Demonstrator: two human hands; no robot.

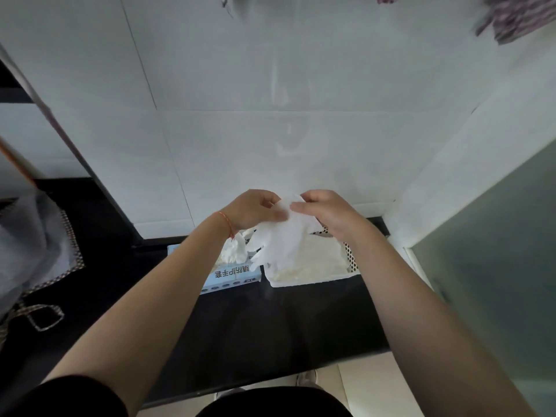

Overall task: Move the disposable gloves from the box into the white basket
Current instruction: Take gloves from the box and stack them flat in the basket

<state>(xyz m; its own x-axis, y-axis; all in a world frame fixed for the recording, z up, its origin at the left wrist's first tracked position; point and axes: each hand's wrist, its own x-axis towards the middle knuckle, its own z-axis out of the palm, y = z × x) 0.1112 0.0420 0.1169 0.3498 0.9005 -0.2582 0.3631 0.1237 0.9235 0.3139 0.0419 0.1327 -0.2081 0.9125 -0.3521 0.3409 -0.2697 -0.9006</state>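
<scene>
- Left hand (251, 210) and right hand (323, 212) both pinch the cuff end of one white glove (282, 239), raised at 12 o'clock of the counter's centre; its fingers dangle down.
- White basket (313, 279) sits beneath, at 1 o'clock, already holding a pale heap, probably gloves, though detail is washed out.
- Box (231, 276) lies just beside the basket at 11 o'clock, more gloves tufting from its opening.
- Doing it well, as I judge: shift the glove rightward over the basket, lower it, then release both pinches so it lands flat.
- Box face shows blue Chinese characters, upside-down from here; apparently "护手套". No brand legible.
</scene>
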